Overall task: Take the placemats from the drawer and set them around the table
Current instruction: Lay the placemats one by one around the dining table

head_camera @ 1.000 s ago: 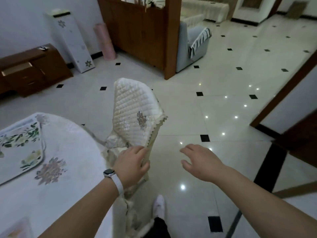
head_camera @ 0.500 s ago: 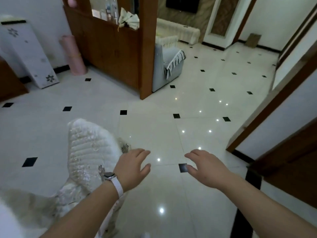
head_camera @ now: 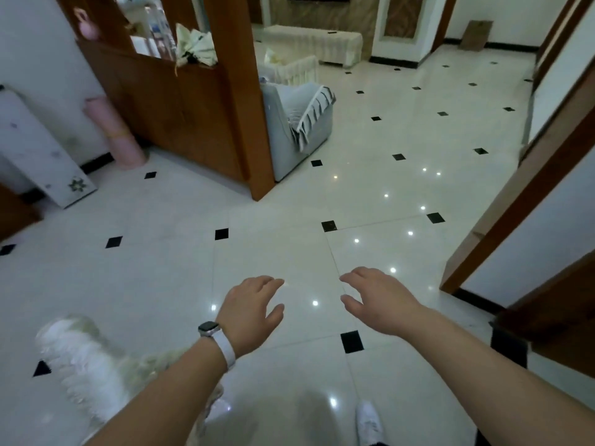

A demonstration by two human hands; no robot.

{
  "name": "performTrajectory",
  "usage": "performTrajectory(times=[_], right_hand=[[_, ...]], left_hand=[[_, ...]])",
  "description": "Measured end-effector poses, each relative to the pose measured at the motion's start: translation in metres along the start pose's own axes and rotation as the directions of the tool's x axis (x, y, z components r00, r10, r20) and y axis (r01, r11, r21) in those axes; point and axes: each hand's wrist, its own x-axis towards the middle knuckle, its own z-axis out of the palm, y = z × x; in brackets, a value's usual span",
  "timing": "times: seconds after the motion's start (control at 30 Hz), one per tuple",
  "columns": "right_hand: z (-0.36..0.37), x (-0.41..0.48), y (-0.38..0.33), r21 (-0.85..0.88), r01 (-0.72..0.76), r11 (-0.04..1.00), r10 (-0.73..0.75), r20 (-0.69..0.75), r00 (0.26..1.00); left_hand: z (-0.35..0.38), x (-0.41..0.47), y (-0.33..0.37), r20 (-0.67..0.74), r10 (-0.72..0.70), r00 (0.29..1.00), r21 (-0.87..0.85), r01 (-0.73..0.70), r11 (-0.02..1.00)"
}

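You cannot tell where the placemats are from this view. A second ago one lay on the round table at your left, and that table has since passed out of frame as your head turned toward the open floor. Your left hand (head_camera: 249, 312), which then rested on the back of the quilted chair cover (head_camera: 80, 358), now hangs free in the air, well clear of it. The cover is only a white blur at the lower left. Your right hand (head_camera: 381, 300) floats beside the left at about the same height. On both, the fingers are spread and loosely bent, palms down, holding nothing. The low brown cabinet (head_camera: 13, 217) has shrunk to a dark corner at the far left edge, and what its drawer holds cannot be seen. The shelf of the wooden partition (head_camera: 180, 114) carries a pale crumpled bundle (head_camera: 193, 46) and some blurred bottles. A smartwatch (head_camera: 208, 328) on a white strap sits on your left wrist. Under your hands is the glossy white tiled floor (head_camera: 289, 252) with small black diamonds, and one white shoe (head_camera: 368, 423) shows at the bottom. A pink roll (head_camera: 112, 130) leans by the partition, and a grey armchair (head_camera: 296, 123) stands just behind its post.
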Motion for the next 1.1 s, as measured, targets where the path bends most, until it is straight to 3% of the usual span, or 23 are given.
performTrajectory(times=[0.17, 0.33, 0.5, 0.67, 0.87, 1.1], right_hand=[[-0.029, 0.084, 0.043, -0.018, 0.135, 0.991, -0.134, 0.070, 0.989], [-0.054, 0.164, 0.033, -0.043, 0.313, 0.949, -0.310, 0.064, 0.949], [-0.060, 0.247, -0.017, -0.050, 0.476, 0.878, -0.470, 0.087, 0.878], [-0.049, 0.336, -0.069, -0.067, 0.543, 0.837, -0.532, 0.130, 0.836], [-0.049, 0.445, -0.152, -0.109, 0.569, 0.815, -0.545, 0.187, 0.817], [-0.067, 0.549, -0.259, -0.124, 0.622, 0.773, -0.607, 0.139, 0.782]], left_hand=[[-0.012, 0.066, 0.004, -0.021, -0.104, 0.994, 0.069, 0.106, 0.992], [-0.030, 0.087, -0.026, -0.052, -0.273, 0.961, 0.125, 0.277, 0.953], [-0.038, 0.090, -0.081, -0.091, -0.452, 0.888, 0.138, 0.460, 0.877], [-0.029, 0.109, -0.158, -0.108, -0.527, 0.843, 0.110, 0.537, 0.836], [-0.051, 0.149, -0.279, -0.142, -0.552, 0.821, 0.033, 0.562, 0.827], [-0.108, 0.181, -0.409, -0.186, -0.572, 0.799, 0.057, 0.590, 0.806]])
